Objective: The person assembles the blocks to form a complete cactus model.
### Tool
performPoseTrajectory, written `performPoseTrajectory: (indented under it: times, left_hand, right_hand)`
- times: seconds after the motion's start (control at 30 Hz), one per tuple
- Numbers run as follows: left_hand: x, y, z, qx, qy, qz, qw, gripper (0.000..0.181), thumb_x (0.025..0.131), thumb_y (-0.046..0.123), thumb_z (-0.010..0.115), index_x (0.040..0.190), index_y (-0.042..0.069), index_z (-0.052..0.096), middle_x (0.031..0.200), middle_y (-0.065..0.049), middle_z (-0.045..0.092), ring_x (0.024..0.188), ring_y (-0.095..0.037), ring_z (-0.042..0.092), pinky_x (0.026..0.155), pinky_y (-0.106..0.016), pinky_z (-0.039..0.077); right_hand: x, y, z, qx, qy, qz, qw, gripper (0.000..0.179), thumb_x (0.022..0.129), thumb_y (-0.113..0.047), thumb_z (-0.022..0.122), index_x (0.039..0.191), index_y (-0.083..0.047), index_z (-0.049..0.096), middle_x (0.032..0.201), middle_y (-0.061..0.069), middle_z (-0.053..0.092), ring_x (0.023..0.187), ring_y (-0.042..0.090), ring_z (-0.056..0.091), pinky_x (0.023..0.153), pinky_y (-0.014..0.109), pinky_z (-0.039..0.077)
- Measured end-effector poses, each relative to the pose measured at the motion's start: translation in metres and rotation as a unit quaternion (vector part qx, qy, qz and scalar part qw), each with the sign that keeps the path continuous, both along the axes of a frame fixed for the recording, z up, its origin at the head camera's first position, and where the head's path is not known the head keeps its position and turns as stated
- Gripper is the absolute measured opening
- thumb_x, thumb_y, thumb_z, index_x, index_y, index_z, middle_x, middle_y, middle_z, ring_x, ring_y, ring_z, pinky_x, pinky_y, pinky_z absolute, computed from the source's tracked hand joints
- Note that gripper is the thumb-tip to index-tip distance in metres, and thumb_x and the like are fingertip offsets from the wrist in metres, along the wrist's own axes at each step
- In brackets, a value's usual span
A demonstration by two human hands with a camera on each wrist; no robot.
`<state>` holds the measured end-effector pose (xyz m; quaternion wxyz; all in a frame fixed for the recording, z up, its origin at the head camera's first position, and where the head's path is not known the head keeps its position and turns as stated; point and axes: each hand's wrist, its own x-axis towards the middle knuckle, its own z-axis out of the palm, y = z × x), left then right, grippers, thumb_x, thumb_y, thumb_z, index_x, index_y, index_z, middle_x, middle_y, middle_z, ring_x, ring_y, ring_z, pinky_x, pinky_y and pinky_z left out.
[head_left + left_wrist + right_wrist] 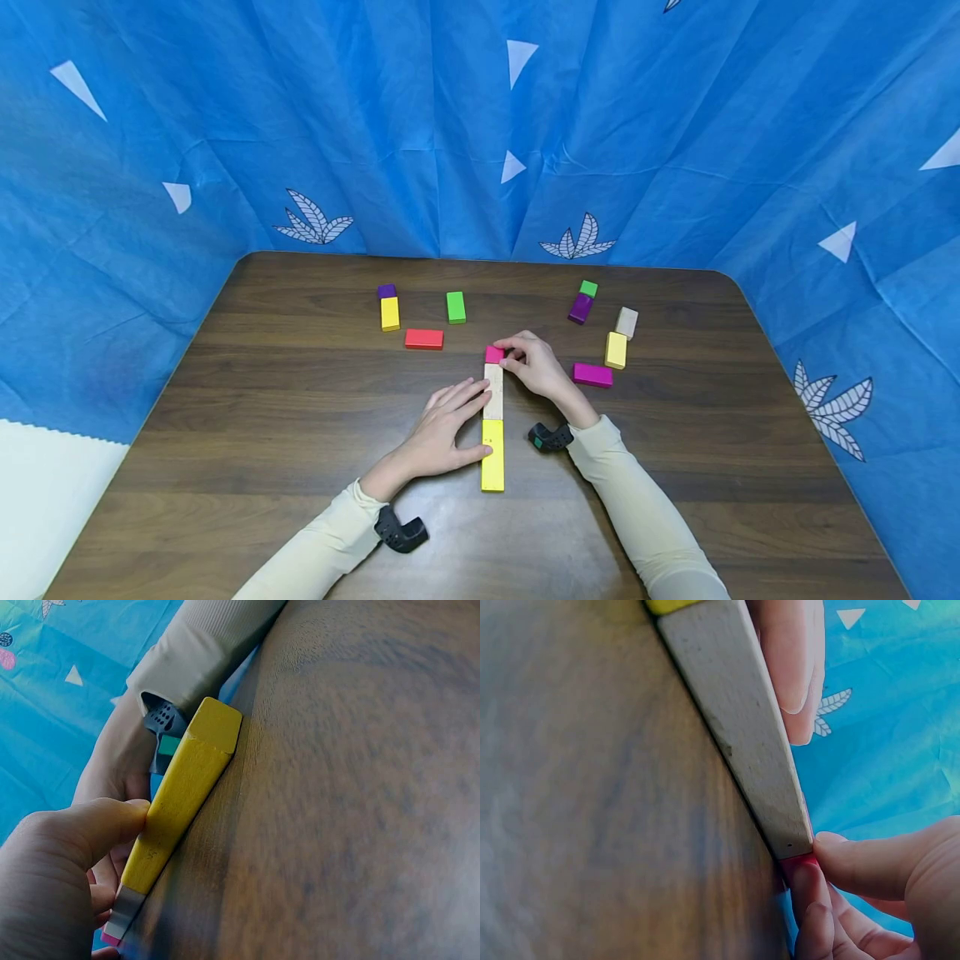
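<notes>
Three wooden blocks lie end to end in a line on the table: a yellow block [492, 467] nearest, a white block [493, 404] in the middle and a pink block [494, 354] at the far end. My left hand [442, 429] rests along the left side of the line. Its thumb touches the yellow block [176, 806], and its outstretched fingers reach the white block [727, 712]. My right hand [536, 364] pinches the pink block [799, 861] between thumb and bent index finger, hiding part of it in the right wrist view.
At the back left lie a yellow block [390, 314] touching a purple one [387, 291], a green block [456, 307] and a red block [423, 339]. Several more, including a magenta block [592, 375], lie on the right. A blue curtain [472, 125] hangs behind the table.
</notes>
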<state>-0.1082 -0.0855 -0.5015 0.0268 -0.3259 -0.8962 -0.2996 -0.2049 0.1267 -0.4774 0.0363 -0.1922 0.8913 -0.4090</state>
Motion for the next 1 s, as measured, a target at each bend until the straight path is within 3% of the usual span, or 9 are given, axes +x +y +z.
performPoseTrajectory:
  times: [0.33, 0.5, 0.8, 1.0]
  left_hand:
    - [0.0, -0.001, 0.0, -0.004, -0.003, 0.001, 1.0, 0.077, 0.082, 0.045, 0.07, 0.145, 0.007, 0.047, 0.155, -0.005, 0.04, 0.145, -0.03, 0.033, 0.113, -0.054, 0.027]
    - [0.0, 0.0, 0.0, -0.005, 0.002, 0.0, 1.0, 0.077, 0.082, 0.046, 0.07, 0.145, 0.007, 0.047, 0.155, -0.005, 0.041, 0.145, -0.03, 0.033, 0.113, -0.054, 0.028]
    - [0.0, 0.0, -0.002, 0.001, 0.009, 0.002, 1.0, 0.077, 0.081, 0.044, 0.071, 0.144, 0.006, 0.048, 0.154, -0.006, 0.042, 0.144, -0.031, 0.035, 0.112, -0.054, 0.029]
    - [0.001, 0.001, 0.0, 0.005, 0.006, 0.001, 1.0, 0.077, 0.081, 0.043, 0.071, 0.144, 0.005, 0.048, 0.153, -0.007, 0.043, 0.144, -0.032, 0.035, 0.112, -0.055, 0.028]
  right_hand:
    - [0.001, 0.0, 0.002, 0.009, 0.003, 0.007, 0.9999, 0.032, 0.091, -0.008, 0.067, 0.122, -0.006, 0.068, 0.109, 0.011, 0.063, 0.084, 0.017, 0.059, 0.076, 0.029, 0.047]
    - [0.006, 0.007, 0.009, 0.001, 0.016, -0.008, 0.9998, 0.036, 0.091, -0.009, 0.068, 0.126, -0.006, 0.065, 0.11, 0.011, 0.062, 0.084, 0.018, 0.06, 0.074, 0.03, 0.046]
    - [0.034, 0.044, 0.018, -0.043, 0.04, -0.055, 0.9967, 0.033, 0.088, -0.007, 0.071, 0.12, -0.002, 0.067, 0.103, 0.017, 0.064, 0.076, 0.011, 0.056, 0.063, 0.02, 0.046]
    - [0.049, 0.088, 0.016, -0.116, 0.066, -0.125, 0.9832, 0.033, 0.081, -0.002, 0.076, 0.113, 0.003, 0.069, 0.097, 0.02, 0.064, 0.076, -0.001, 0.056, 0.061, 0.014, 0.044]
